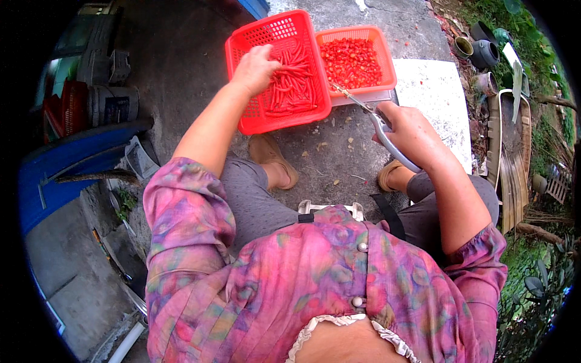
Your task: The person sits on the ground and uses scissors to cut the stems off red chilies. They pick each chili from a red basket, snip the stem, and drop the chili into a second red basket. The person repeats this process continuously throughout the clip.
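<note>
My left hand [255, 71] is closed over the left side of a heap of long red chili peppers [295, 91], with several pods running out from under its fingers. The peppers lie in a red slotted plastic basket [257, 124], which stands tilted in front of me. In my right hand [414, 130] is a pair of scissors [382, 128] with grey handles, its blades pointing up and left. The blade tips reach the near edge of an orange-red basket [389, 75], which holds chopped red chili pieces [351, 63].
A white board [439, 103] lies on the concrete right of the baskets. My feet, in tan shoes [272, 158], are just below the baskets. Plant pots [484, 54] and greenery line the right edge. Buckets [115, 104] and a blue panel [54, 175] are at left.
</note>
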The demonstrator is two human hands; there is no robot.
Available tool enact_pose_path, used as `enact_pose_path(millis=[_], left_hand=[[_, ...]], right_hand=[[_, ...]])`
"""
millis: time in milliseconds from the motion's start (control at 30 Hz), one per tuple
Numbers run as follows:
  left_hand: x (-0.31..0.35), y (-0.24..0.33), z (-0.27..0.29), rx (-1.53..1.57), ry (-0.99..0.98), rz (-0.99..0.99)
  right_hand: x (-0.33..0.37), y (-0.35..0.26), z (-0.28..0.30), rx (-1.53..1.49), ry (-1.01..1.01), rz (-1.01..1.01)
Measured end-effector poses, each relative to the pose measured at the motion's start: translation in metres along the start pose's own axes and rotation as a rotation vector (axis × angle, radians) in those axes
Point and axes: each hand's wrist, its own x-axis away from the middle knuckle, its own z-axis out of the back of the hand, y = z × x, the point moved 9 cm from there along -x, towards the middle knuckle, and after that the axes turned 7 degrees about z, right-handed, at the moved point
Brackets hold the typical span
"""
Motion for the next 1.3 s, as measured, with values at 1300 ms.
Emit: enact_pose_path(millis=[1300], left_hand=[[0.025,0.040,0.024,1.742,-0.619,0.753]], right_hand=[[0.000,-0.004,0.008,-0.348,0.064,0.008]])
